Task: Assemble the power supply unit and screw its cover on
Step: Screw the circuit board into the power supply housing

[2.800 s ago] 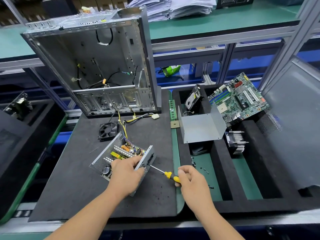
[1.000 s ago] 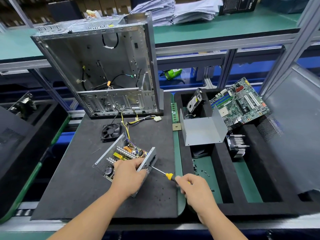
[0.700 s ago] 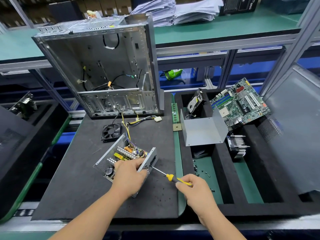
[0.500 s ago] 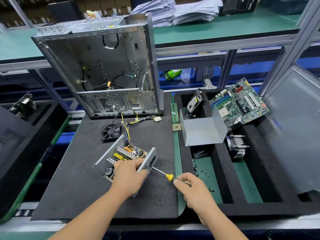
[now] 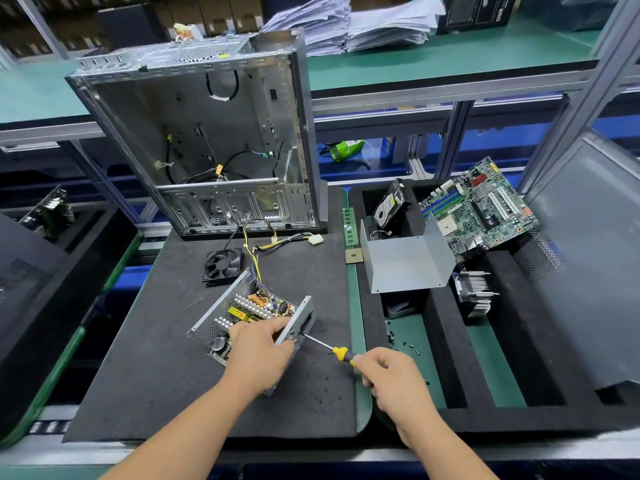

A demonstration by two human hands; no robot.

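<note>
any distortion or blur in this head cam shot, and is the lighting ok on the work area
Head view: wide-angle bending bows the shelf rails and the computer case toward the edges; light is even and soft, with faint shadows only; the power supply unit, screwdriver and both hands are sharp, with no motion blur.

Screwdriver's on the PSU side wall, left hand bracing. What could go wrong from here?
1. The screwdriver meets the power supply wall at a slant; the tip may slip toward the left hand.
2. The circuit board is open, so a dropped screw could fall in.
3. The cover sits in another tray, not yet fitted.
</note>
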